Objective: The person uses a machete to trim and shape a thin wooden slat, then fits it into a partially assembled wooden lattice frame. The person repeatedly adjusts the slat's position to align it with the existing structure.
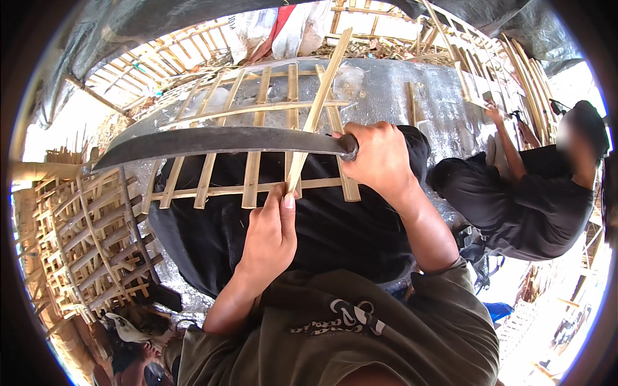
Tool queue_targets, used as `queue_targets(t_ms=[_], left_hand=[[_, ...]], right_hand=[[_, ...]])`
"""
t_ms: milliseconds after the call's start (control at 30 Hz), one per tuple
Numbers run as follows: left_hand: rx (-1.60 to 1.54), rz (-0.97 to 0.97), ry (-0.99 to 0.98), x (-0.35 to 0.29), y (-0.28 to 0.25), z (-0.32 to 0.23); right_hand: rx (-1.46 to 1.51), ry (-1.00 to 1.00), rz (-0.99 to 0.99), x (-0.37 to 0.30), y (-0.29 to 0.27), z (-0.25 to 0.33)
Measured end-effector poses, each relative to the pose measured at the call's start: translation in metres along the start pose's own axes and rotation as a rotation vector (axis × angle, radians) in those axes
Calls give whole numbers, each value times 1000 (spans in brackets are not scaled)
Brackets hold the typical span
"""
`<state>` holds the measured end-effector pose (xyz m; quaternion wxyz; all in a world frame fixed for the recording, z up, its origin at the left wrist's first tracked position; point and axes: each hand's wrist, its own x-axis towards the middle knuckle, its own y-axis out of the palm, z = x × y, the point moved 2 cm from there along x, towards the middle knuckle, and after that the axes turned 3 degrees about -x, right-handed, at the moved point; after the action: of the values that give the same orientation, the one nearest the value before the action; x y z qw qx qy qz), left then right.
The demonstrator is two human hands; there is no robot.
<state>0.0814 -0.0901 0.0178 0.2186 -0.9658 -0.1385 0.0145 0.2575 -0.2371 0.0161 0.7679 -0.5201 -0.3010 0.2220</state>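
My right hand (381,157) is closed around the handle of a machete (212,140), whose long, dark, curved blade points left across my lap. Pinched in my left hand (269,230) is the near end of a pale bamboo strip (328,80) that slants up and away. Blade and strip cross just left of the handle; whether they touch I cannot tell. Beneath them a bamboo lattice (255,157) of several slats over cross strips rests partly on my dark-clothed legs. The blade hides part of its slats.
A grey sheet (380,83) covers the floor ahead. At the right, another person (528,193) in black sits holding a strip. A stack of bamboo lattices (90,238) stands at my left. Part of another person (138,363) shows at the lower left.
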Motion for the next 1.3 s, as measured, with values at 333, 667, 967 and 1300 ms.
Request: queue_targets(t_ms=[333,667,967,1300], left_hand=[[-48,-16,-25,-1,-6,-4],[-72,-4,-62,-10,1,15],[-87,62,-77,-20,1,22],[-93,9,-55,10,-7,26]], right_hand=[[-73,30,-19,4,1,2],[-170,51,-13,12,4,-12],[-190,190,16,48,-1,-47],[-70,-34,151,22,0,19]])
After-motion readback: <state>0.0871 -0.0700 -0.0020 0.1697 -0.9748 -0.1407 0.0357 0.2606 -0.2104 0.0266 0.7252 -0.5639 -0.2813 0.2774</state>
